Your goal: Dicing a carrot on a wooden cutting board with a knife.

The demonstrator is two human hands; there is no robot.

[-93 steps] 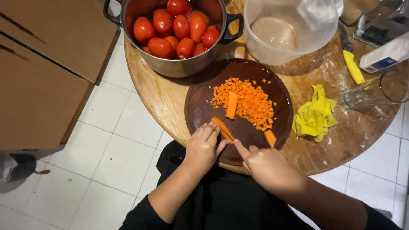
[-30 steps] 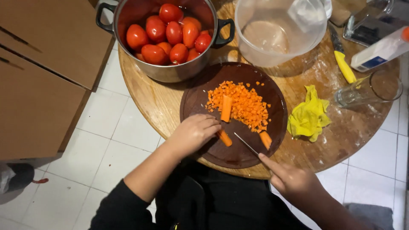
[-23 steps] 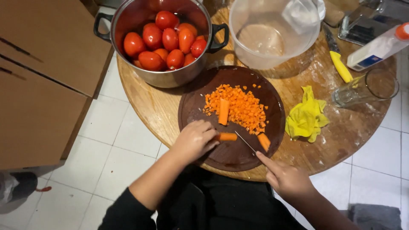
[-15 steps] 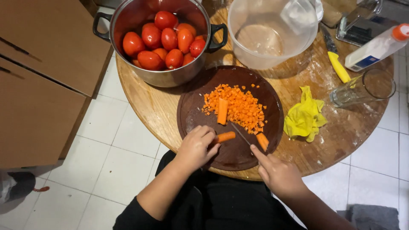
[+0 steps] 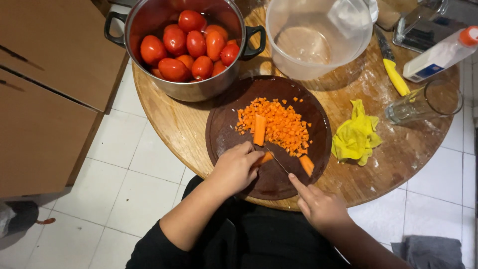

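Left hand (image 5: 234,169) grip pinching a carrot stick (image 5: 265,158) flat on the dark round cutting board (image 5: 224,134); right hand (image 5: 321,206) grip closed round a knife (image 5: 277,160), blade across the stick. Behind: diced carrot pile (image 5: 279,122), two more carrot pieces. Board sits at near edge of round wooden worktop (image 5: 164,119), floury, scuffed. Yellow cloth (image 5: 354,137) right, glass (image 5: 423,102), steel pot of tomatoes (image 5: 186,45), clear plastic bowl (image 5: 318,35) far. White tiled floor (image 5: 124,184), brown cabinet (image 5: 45,84) left

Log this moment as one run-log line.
left hand: holds carrot stick on board | right hand: knife across stick | diced carrot piled behind | pot of tomatoes beyond
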